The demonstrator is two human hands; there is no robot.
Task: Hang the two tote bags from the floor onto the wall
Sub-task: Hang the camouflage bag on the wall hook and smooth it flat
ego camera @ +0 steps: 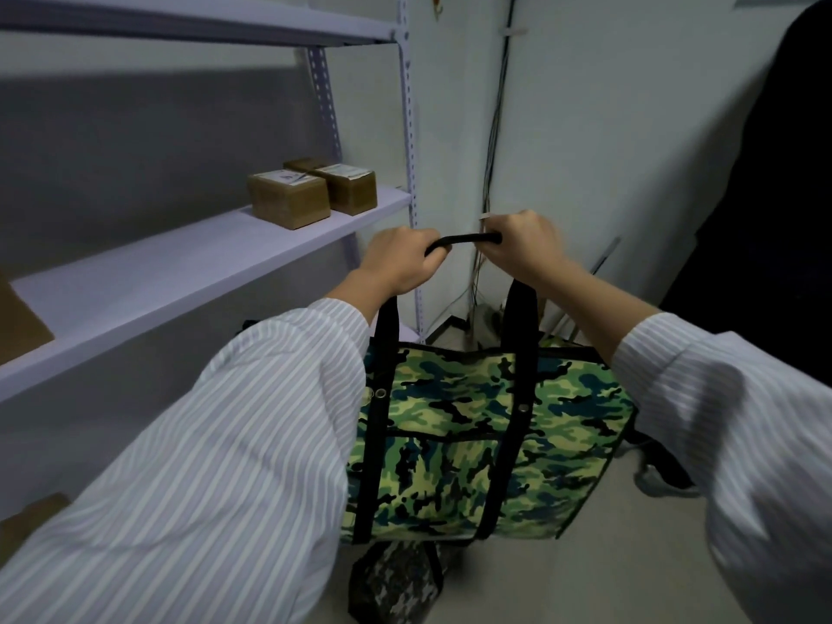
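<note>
A green camouflage tote bag (477,439) with black straps hangs in front of me, lifted off the floor. My left hand (396,258) and my right hand (524,245) are both closed on its black handle (466,240), one at each end. A second, darker grey camouflage bag (394,583) lies on the floor below the first, partly hidden by it and by my left sleeve. High on the white wall (608,128) a small hook (437,6) shows at the top edge.
A pale metal shelf rack (180,272) stands at the left with two cardboard boxes (310,191) on its middle shelf. Cables (493,150) run down the wall corner. Something dark (783,195) fills the right side.
</note>
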